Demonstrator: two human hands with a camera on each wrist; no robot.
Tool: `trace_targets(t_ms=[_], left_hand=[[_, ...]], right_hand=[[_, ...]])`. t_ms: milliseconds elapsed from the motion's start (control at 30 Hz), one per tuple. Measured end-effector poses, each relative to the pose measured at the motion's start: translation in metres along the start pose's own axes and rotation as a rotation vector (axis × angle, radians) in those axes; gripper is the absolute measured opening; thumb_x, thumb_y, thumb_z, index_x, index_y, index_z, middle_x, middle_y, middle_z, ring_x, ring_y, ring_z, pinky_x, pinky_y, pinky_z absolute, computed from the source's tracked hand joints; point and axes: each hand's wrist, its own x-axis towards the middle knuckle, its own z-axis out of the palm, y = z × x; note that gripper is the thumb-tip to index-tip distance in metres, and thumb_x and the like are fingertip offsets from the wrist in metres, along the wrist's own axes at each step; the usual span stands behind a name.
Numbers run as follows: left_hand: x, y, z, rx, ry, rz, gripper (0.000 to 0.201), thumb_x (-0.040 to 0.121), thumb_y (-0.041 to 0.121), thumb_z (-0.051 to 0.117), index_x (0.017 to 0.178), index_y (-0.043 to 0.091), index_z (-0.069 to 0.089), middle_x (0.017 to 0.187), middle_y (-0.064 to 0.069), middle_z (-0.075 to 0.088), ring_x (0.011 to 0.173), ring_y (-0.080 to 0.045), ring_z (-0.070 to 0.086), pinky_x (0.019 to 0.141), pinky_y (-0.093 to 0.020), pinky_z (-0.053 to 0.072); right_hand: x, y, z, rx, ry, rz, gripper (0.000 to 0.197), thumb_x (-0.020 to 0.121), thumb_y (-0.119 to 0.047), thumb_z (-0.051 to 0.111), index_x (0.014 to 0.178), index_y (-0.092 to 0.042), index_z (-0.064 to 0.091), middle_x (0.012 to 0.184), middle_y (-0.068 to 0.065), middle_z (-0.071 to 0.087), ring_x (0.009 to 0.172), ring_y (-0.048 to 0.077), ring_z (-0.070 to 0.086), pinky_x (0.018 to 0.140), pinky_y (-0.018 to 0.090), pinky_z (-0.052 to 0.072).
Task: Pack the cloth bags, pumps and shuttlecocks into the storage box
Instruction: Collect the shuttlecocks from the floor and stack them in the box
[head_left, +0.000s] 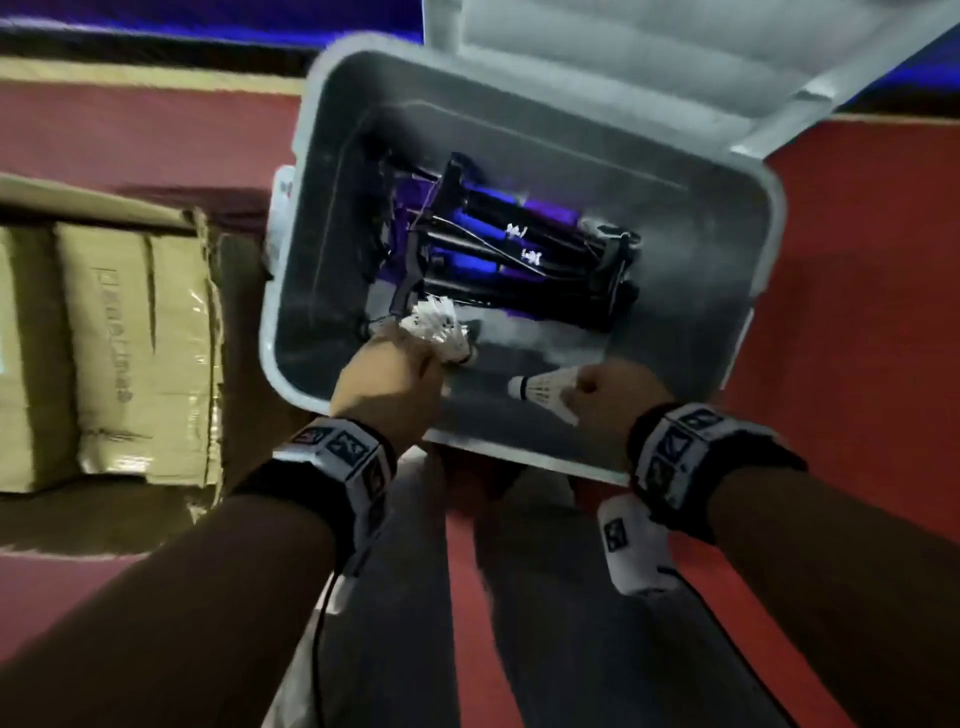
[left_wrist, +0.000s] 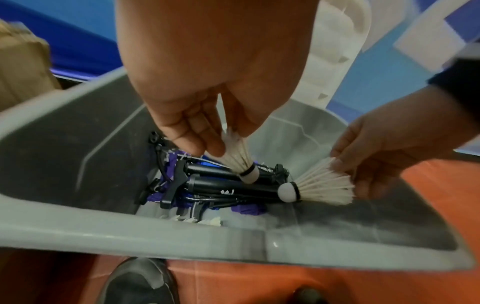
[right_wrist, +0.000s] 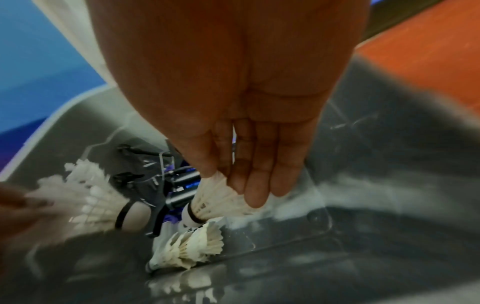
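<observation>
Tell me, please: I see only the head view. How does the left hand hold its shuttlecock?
Observer: The left hand pinches one shuttlecock by the feathers, with the cork pointing down over the pumps.
Operator: Are any shuttlecocks already lying inside?
Observer: Yes. Loose shuttlecocks lie on the floor of the storage box, beside the pumps and below the right hand.

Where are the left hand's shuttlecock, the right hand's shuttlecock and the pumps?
Left hand's shuttlecock (left_wrist: 240, 159): left wrist view, on its feather skirt.
Right hand's shuttlecock (left_wrist: 320, 188): left wrist view, on its feathers.
Pumps (head_left: 511, 244): head view, on a black barrel in the box.
</observation>
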Motion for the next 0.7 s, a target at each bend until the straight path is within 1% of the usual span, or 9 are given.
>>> trace_targets(t_ms=[100,167,233,300,400,467,600,667,700], left_hand=[[0.042,-0.019,0.027,0.079,-0.083,0.012,0.025,0.090,0.031,0.049,0.083,0.014,0.066,0.088,-0.011,0.063,0.084,-0.033,0.060,0.065,-0.031,0.039],[0.058,-0.029,0.039,0.152,-0.109,0.046,0.023,0.092,0.030,0.049,0.090,0.015,0.067,0.087,-0.003,0.058,0.083,-0.028,0.057,0.066,-0.029,0.035],[0.072,-0.039,0.047,0.229,-0.100,0.063,0.022,0.091,0.028,0.048,0.091,0.013,0.065,0.092,-0.003,0.062,0.085,-0.028,0.059,0.065,-0.029,0.034],[0.080,-0.048,0.052,0.281,-0.114,0.047,0.024,0.090,0.027,0.048,0.093,0.011,0.066,0.098,-0.009,0.066,0.091,-0.031,0.062,0.064,-0.029,0.034],[0.089,-0.055,0.055,0.299,-0.161,-0.006,0.024,0.091,0.026,0.048,0.096,0.013,0.068,0.101,-0.009,0.066,0.093,-0.029,0.062,0.064,-0.030,0.035],[0.092,-0.056,0.057,0.297,-0.183,-0.028,0.024,0.091,0.026,0.048,0.098,0.013,0.068,0.102,-0.009,0.066,0.094,-0.028,0.062,0.065,-0.030,0.036],[0.100,-0.053,0.059,0.277,-0.243,-0.058,0.025,0.092,0.026,0.048,0.098,0.014,0.069,0.102,-0.009,0.067,0.095,-0.029,0.063,0.066,-0.030,0.036],[0.104,-0.051,0.060,0.281,-0.253,-0.021,0.024,0.092,0.025,0.049,0.098,0.012,0.069,0.103,-0.010,0.067,0.097,-0.030,0.062,0.068,-0.030,0.038],[0.105,-0.050,0.060,0.287,-0.257,0.015,0.025,0.093,0.025,0.049,0.099,0.011,0.069,0.106,-0.010,0.066,0.100,-0.030,0.062,0.071,-0.031,0.041]], right_hand=[[0.081,-0.001,0.023,0.042,-0.066,-0.002,0.028,0.093,-0.035,0.051,0.096,-0.015,0.071,0.102,0.005,0.068,0.094,0.025,0.064,0.084,0.035,0.053],[0.121,-0.009,0.033,0.140,-0.121,0.022,0.018,0.093,-0.031,0.054,0.088,-0.017,0.066,0.088,0.003,0.069,0.079,0.019,0.065,0.071,0.031,0.053],[0.154,-0.017,0.037,0.228,-0.128,0.041,0.011,0.093,-0.027,0.058,0.086,-0.020,0.061,0.072,-0.002,0.065,0.063,0.012,0.062,0.057,0.023,0.048],[0.181,-0.023,0.043,0.293,-0.136,0.062,0.008,0.092,-0.024,0.060,0.088,-0.017,0.062,0.068,-0.003,0.065,0.057,0.010,0.062,0.053,0.021,0.047],[0.208,-0.029,0.058,0.359,-0.157,0.090,0.010,0.091,-0.020,0.061,0.096,-0.013,0.064,0.073,0.000,0.066,0.057,0.010,0.064,0.049,0.020,0.046],[0.218,-0.036,0.070,0.392,-0.168,0.079,0.015,0.090,-0.019,0.061,0.102,-0.010,0.065,0.078,0.002,0.067,0.061,0.012,0.065,0.051,0.020,0.048],[0.227,-0.053,0.080,0.376,-0.197,-0.008,0.023,0.091,-0.016,0.059,0.111,-0.006,0.064,0.097,0.010,0.068,0.077,0.020,0.067,0.065,0.025,0.054],[0.233,-0.057,0.084,0.360,-0.201,-0.026,0.025,0.089,-0.018,0.061,0.113,-0.008,0.064,0.102,0.008,0.068,0.085,0.021,0.067,0.070,0.028,0.055],[0.233,-0.058,0.083,0.309,-0.203,-0.042,0.028,0.088,-0.019,0.062,0.114,-0.009,0.063,0.107,0.009,0.068,0.092,0.024,0.067,0.077,0.033,0.056]])
